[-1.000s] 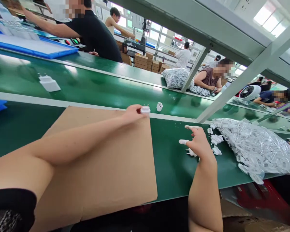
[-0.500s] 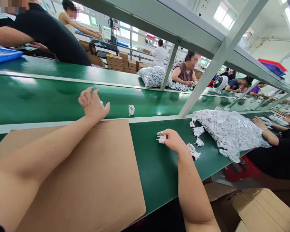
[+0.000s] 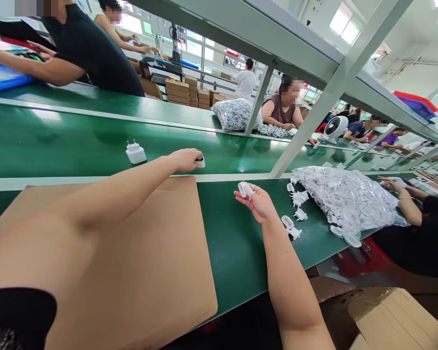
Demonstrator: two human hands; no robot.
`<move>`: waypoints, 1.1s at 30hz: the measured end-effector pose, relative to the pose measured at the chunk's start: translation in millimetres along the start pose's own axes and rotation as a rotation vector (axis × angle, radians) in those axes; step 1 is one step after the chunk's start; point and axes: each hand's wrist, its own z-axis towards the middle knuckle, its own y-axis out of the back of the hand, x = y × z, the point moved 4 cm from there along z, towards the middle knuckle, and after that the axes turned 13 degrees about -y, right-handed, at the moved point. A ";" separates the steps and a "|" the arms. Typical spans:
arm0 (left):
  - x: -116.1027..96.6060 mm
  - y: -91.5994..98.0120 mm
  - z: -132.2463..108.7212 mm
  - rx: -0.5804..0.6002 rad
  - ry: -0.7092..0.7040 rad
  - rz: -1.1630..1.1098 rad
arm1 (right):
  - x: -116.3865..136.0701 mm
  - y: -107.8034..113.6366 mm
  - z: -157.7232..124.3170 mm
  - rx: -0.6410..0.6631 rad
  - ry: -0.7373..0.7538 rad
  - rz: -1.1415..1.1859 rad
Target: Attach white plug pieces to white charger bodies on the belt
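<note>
My left hand (image 3: 185, 159) reaches over the green belt, fingers closed around a small white charger housing (image 3: 201, 163) whose end shows past the fingertips. Behind that wrist, to the left, a white plug charger (image 3: 135, 153) stands on the belt with its prongs up. Above the green work surface, my right hand (image 3: 259, 203) is turned partly palm up and pinches a white plug part (image 3: 245, 189) between thumb and fingers. Several loose white plug parts (image 3: 300, 198) lie to the right of this hand.
A flat cardboard sheet (image 3: 149, 262) covers the bench below my left arm. To the right lies a clear bag of white parts (image 3: 350, 199), near a co-worker's hand (image 3: 405, 194). A slanted metal post (image 3: 306, 121) rises from the belt's edge. Open cardboard boxes (image 3: 397, 316) stand lower right.
My left hand has moved right and closed on the charger housing that stood on the belt. A pronged charger now stands where that hand was. My right hand has lifted and turned its plug part.
</note>
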 end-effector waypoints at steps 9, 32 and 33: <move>-124.4 -28.7 -103.9 -0.218 -0.148 -0.440 | 6.8 -17.1 -13.2 -0.107 0.210 -0.228; -127.4 -73.3 -113.7 -0.452 -0.129 -0.869 | -3.0 -65.3 -38.2 0.008 0.670 -0.947; -127.6 -73.3 -113.6 -0.449 -0.131 -0.872 | -4.8 -66.3 -36.3 0.013 0.671 -0.975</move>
